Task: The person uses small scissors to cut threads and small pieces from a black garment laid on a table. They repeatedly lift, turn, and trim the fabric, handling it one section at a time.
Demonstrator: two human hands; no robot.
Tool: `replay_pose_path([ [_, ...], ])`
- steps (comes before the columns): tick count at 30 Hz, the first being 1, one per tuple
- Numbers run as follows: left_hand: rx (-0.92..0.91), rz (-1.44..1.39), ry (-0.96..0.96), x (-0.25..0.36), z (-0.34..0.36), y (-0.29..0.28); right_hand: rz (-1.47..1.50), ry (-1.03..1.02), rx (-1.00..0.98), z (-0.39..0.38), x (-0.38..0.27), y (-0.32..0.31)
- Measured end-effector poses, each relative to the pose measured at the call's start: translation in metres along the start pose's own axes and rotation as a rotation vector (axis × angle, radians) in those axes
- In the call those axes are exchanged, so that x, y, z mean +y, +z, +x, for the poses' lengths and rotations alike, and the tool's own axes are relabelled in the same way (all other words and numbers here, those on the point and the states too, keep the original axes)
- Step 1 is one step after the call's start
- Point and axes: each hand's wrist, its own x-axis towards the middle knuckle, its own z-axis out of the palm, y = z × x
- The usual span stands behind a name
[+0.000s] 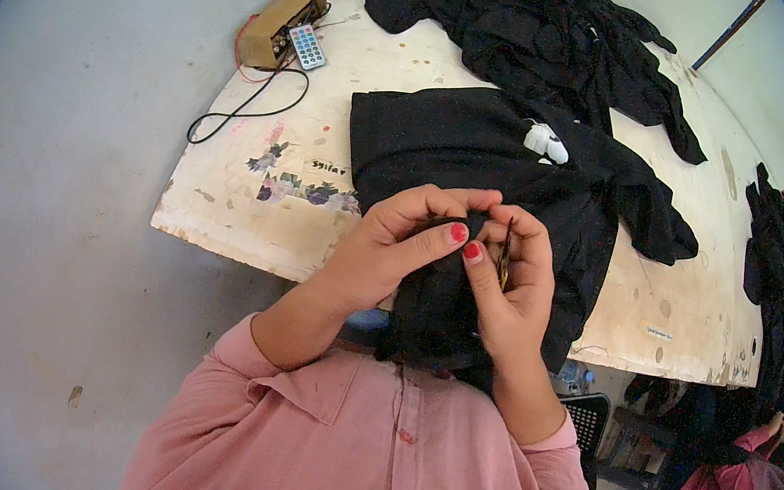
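A black garment [482,173] lies across the table, and its near part hangs over the edge towards my lap. A white patch [547,142] shows on its far side. My left hand [398,236] is closed, pinching a fold of the black cloth between thumb and fingers. Close against it, my right hand [516,288] has its thumb at the same fold. Tucked in the right fingers is a slim pair of thread snips [505,266], dark with some yellow, the tip pointing away from me. My fingers hide most of the pinched edge.
More black garments [532,34] are heaped at the table's far side. On the worn pale table [246,215], a brown box [283,24] with cables and a small remote [307,47] sits far left. Another person [739,484] in pink is at the right, near hanging black cloth [777,269].
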Motion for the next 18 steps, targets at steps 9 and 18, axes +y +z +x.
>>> replay_pose_path([
  [9,-0.054,0.416,0.245,0.000,0.004,-0.012,-0.181,0.009,0.051,0.006,0.012,-0.007],
  [18,0.122,0.221,0.204,-0.002,0.004,-0.008,-0.568,-0.231,-0.154,0.013,-0.010,-0.026],
])
